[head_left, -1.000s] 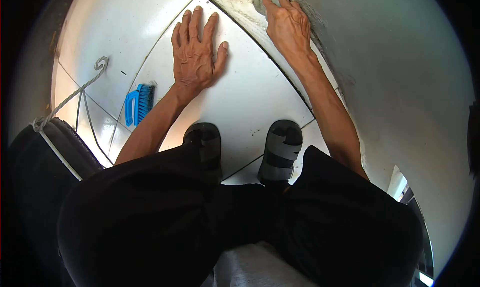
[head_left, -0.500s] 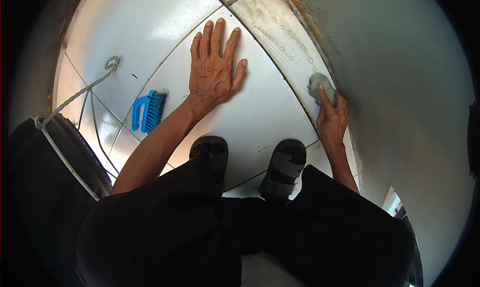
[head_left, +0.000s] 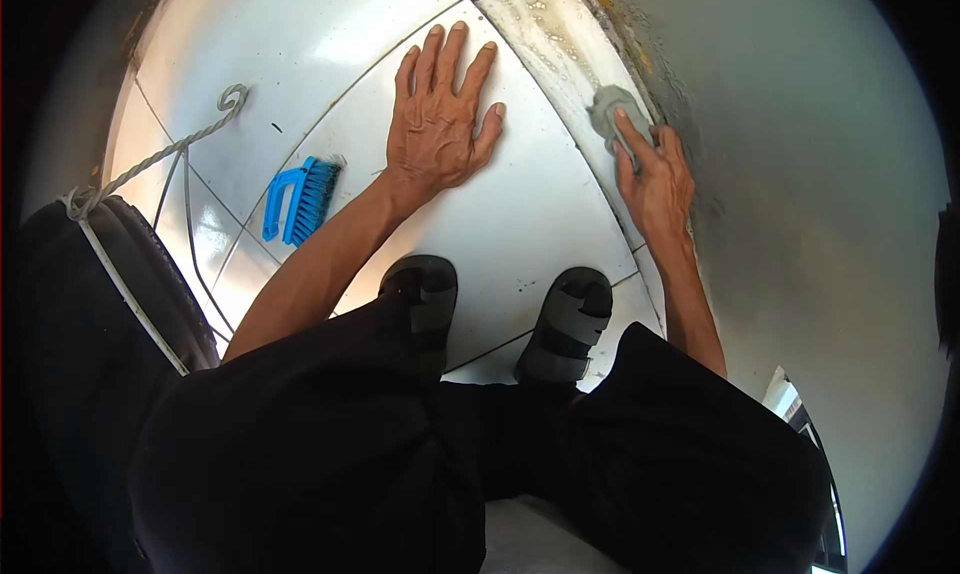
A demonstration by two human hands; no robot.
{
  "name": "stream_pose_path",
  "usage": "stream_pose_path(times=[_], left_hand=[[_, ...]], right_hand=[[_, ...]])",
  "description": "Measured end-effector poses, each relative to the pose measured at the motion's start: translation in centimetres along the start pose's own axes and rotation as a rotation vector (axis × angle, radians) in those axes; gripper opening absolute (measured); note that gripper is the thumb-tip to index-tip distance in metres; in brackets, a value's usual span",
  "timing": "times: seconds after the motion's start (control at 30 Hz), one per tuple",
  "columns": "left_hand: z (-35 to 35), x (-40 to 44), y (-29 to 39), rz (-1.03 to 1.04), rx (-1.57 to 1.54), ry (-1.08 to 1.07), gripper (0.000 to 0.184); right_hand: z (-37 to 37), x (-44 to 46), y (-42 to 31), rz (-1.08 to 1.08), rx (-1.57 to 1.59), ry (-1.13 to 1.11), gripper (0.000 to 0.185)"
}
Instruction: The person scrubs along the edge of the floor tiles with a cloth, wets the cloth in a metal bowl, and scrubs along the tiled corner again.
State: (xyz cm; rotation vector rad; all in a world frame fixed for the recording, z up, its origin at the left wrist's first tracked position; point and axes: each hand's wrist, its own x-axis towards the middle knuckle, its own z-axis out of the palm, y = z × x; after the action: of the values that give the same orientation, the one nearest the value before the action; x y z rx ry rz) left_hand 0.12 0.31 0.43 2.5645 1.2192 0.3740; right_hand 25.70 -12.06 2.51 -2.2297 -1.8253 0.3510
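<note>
My left hand (head_left: 437, 124) lies flat on a white floor tile (head_left: 520, 214), fingers spread, holding nothing. At the right, my right hand (head_left: 655, 179) presses a crumpled grey-green cloth (head_left: 608, 114) onto the narrow strip of tile along the wall. The fingers partly cover the cloth. Wet drops and brownish streaks mark that strip beyond the cloth. Left of my left forearm, a blue scrubbing brush (head_left: 303, 202) rests on its side on the floor, its bristles facing right.
A grey wall (head_left: 800, 174) rises close on the right. At the left stands a black bucket (head_left: 110, 284) with a twisted rope (head_left: 160, 159) tied to its wire handle. My sandalled feet (head_left: 568, 324) are planted on the tiles in front of me.
My right hand has pushed the cloth forward along the wall-side strip, and the cloth looks more spread out. The left hand stays flat on the tile. The view has shifted slightly.
</note>
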Motion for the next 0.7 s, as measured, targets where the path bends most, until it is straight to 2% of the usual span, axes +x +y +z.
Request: stream_pose_path(times=[0.07,0.13,0.2,0.37,0.47,0.53,0.63,0.7], left_hand=[[0.3,0.0,0.1,-0.01,-0.002,0.007,0.065],[0.4,-0.1,0.0,-0.006,0.02,0.01,0.065],[0.6,-0.4,0.0,0.01,0.02,-0.001,0.065],[0.5,-0.1,-0.1,0.02,0.052,0.023,0.065],[0.3,0.0,0.1,0.018,0.047,0.029,0.063],[0.3,0.0,0.0,0.025,0.059,0.043,0.063],[0.7,-0.1,-0.2,0.047,0.046,0.069,0.061],[0.8,-0.2,-0.4,0.043,0.092,0.047,0.063]], right_hand=[[-3.3,-8.2,3.4,0.078,-0.016,-0.148,0.055],[-3.9,-11.8,6.1,0.115,-0.026,-0.223,0.056],[-3.9,-13.5,7.4,-0.035,-0.058,-0.181,0.058],[-0.1,-0.3,0.5,-0.232,0.089,-0.061,0.057],[3.0,7.9,-3.5,-0.289,0.029,0.029,0.04],[3.5,11.7,-5.1,-0.353,-0.011,0.086,0.038],[3.0,9.4,-3.6,-0.332,0.016,0.096,0.038],[0.5,3.9,-0.9,-0.224,0.023,-0.054,0.04]])
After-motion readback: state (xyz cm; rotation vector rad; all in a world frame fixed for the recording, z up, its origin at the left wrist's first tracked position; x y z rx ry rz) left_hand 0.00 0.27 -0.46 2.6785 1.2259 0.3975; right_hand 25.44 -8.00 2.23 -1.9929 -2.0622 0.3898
